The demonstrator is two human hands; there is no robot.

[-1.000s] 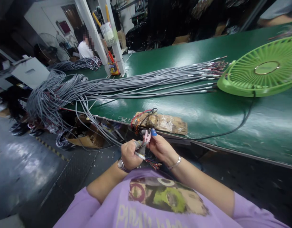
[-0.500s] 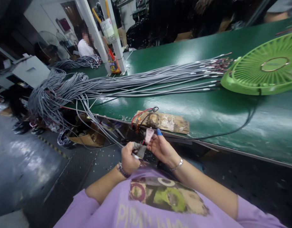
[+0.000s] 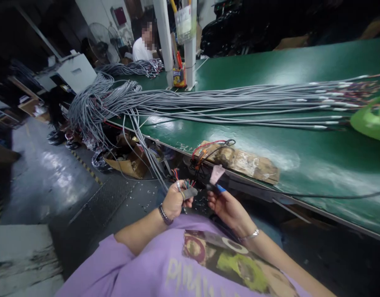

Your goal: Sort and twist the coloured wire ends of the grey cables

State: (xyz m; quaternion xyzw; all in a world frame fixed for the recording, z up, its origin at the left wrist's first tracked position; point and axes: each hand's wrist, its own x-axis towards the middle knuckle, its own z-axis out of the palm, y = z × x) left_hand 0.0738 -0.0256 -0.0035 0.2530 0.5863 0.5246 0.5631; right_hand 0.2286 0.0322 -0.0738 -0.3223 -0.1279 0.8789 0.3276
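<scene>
My left hand (image 3: 175, 200) is closed around the ends of grey cables (image 3: 159, 176), which hang down from the bench edge. Thin coloured wires (image 3: 190, 182) fan out of a cable end above my fingers. A grey wrapping (image 3: 190, 192) covers what seems to be the thumb. To its right, my right hand (image 3: 225, 206), with a blue cover on one fingertip, pinches a small dark thing with a flat, pale pink end (image 3: 217, 174). Its exact kind does not show. The two hands are apart, in front of the purple shirt.
A large bundle of grey cables (image 3: 214, 100) lies along the green bench (image 3: 254, 142). At the bench edge rests a wooden block (image 3: 251, 164) with red and black leads. A green fan (image 3: 371, 119) stands right. A cardboard box (image 3: 128, 163) sits below; a person (image 3: 142, 48) is behind.
My hands have moved apart. The left has turned, so coloured wire ends now stand above its fingers. The right holds the pink-ended thing clear of the cable. The view has swung left.
</scene>
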